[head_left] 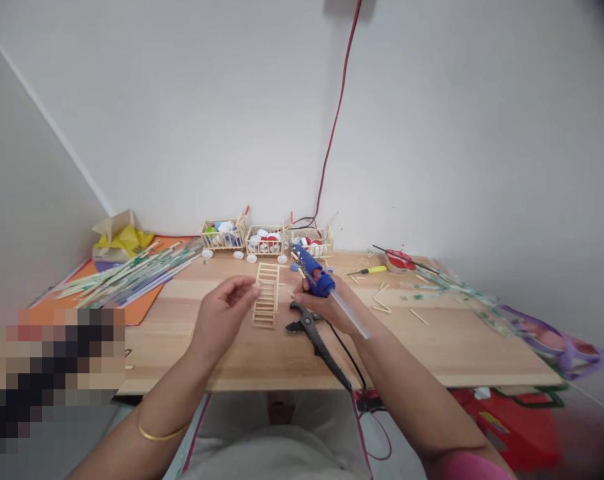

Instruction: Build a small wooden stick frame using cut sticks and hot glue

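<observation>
My right hand (322, 303) is wrapped round a blue hot glue gun (313, 270), with a clear glue stick (349, 311) poking out of its back toward me. Left of the gun, a small ladder-like frame (267, 293) of thin wooden sticks stands or lies on the table. The thumb and fingertips of my left hand (225, 310) close at the frame's left edge. Black-handled cutters (322, 347) lie below my right hand, jaws toward the frame. Part of the glue gun's grip is hidden by my fingers.
Three stick carts (265, 241) with white wheels and coloured pieces stand along the wall. Bundled sticks (132, 273) lie on an orange sheet (149, 307) at left. A yellow-handled tool (375, 270), loose sticks (419, 317) and a purple bag (572, 353) are at right. A red-black cord (332, 133) hangs down.
</observation>
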A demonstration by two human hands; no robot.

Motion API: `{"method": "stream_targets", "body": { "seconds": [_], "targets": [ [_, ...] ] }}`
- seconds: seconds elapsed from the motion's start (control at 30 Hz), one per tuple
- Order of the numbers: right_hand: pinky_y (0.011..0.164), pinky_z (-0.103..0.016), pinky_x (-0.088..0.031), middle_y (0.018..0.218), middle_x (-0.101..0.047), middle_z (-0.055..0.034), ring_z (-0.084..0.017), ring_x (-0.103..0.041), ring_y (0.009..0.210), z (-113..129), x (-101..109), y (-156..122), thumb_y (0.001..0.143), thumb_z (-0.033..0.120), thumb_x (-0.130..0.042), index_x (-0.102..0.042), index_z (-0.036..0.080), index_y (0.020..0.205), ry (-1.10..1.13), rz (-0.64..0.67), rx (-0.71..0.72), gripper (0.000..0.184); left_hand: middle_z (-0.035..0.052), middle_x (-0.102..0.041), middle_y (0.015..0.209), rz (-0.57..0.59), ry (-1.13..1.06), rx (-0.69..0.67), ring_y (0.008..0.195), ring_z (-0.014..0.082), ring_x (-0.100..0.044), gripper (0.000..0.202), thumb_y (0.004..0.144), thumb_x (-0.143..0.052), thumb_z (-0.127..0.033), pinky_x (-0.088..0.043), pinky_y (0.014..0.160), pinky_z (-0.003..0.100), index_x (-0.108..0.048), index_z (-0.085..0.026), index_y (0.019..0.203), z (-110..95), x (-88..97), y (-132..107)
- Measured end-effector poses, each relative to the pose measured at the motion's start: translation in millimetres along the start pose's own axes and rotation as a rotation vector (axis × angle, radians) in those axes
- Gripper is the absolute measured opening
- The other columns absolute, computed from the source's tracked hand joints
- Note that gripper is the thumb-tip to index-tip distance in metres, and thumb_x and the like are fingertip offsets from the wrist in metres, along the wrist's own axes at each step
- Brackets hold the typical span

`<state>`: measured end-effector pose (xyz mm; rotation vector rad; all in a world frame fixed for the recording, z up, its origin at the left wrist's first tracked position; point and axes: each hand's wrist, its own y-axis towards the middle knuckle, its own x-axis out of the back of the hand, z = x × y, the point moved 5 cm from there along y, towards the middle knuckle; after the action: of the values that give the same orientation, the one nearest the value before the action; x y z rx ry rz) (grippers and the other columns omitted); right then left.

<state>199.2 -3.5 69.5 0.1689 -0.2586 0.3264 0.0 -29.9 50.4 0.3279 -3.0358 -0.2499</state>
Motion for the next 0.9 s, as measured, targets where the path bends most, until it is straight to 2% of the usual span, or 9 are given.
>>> {"method": "stream_targets", "body": {
  "seconds": [0.07, 0.13, 0.3, 0.5, 0.7, 0.9],
  "targets": [
    [0.060, -0.024, -0.041, 0.072, -0.059, 0.0012, -0.011, -0.051, 0.063, 2, -7, -4, 0.068, 0.033, -0.069, -0.050, 0.018, 0.071, 0.006, 0.047, -0.007, 0.025, 0.0007, -0.064, 0.075, 0.211, -0.161, 0.098, 0.067, 0.0114, -0.055, 0.028, 0.064, -0.075, -0.031, -0.044, 0.064, 0.022, -0.068, -0.018, 0.088, -6, -21.0, -14],
    [0.059, -0.024, -0.041, 0.070, -0.057, 0.0017, -0.011, -0.050, 0.062, 5, -13, -9, 0.067, 0.035, -0.070, -0.050, 0.018, 0.072, 0.004, 0.085, -0.011, 0.027, -0.0010, -0.061, 0.066, 0.311, -0.290, 0.143, 0.059, 0.0094, -0.051, 0.023, 0.065, -0.075, -0.028, -0.042, 0.059, 0.021, -0.068, -0.017, 0.084, -8, -37.9, -26],
    [0.063, -0.026, -0.045, 0.074, -0.059, -0.0001, -0.012, -0.053, 0.067, 5, -14, -19, 0.068, 0.038, -0.070, -0.052, 0.017, 0.075, 0.053, 0.080, -0.018, 0.029, -0.0022, -0.060, 0.061, 0.298, -0.512, 0.223, 0.054, 0.0066, -0.051, 0.015, 0.064, -0.076, -0.022, -0.042, 0.054, 0.018, -0.065, -0.016, 0.072, -1, -52.9, -33],
    [0.066, -0.028, -0.047, 0.083, -0.061, -0.0035, -0.015, -0.056, 0.073, -9, 1, -35, 0.071, 0.045, -0.068, -0.061, 0.018, 0.094, -0.015, -0.062, 0.012, 0.036, 0.0015, -0.061, 0.068, 0.250, -0.691, 0.375, 0.061, 0.0073, -0.056, 0.011, 0.075, -0.068, -0.023, -0.048, 0.057, 0.017, -0.064, -0.012, 0.076, 3, -41.1, -20],
    [0.056, -0.025, -0.043, 0.074, -0.061, -0.0043, -0.013, -0.054, 0.063, -21, -4, -68, 0.074, 0.059, -0.059, -0.063, 0.016, 0.087, 0.085, 0.065, 0.022, 0.045, 0.0024, -0.059, 0.069, 0.255, -0.839, 0.504, 0.063, 0.0071, -0.057, 0.002, 0.078, -0.062, -0.013, -0.051, 0.058, 0.016, -0.062, -0.011, 0.078, 2, -40.9, -15],
    [0.053, -0.024, -0.042, 0.065, -0.060, -0.0033, -0.013, -0.054, 0.057, -26, -5, -79, 0.079, 0.058, -0.052, -0.063, 0.017, 0.080, 0.066, 0.048, 0.008, 0.043, 0.0023, -0.058, 0.069, 0.263, -0.909, 0.559, 0.062, 0.0069, -0.057, 0.005, 0.080, -0.059, -0.011, -0.051, 0.056, 0.015, -0.061, -0.011, 0.075, 2, -49.0, -14]
  ]
}}
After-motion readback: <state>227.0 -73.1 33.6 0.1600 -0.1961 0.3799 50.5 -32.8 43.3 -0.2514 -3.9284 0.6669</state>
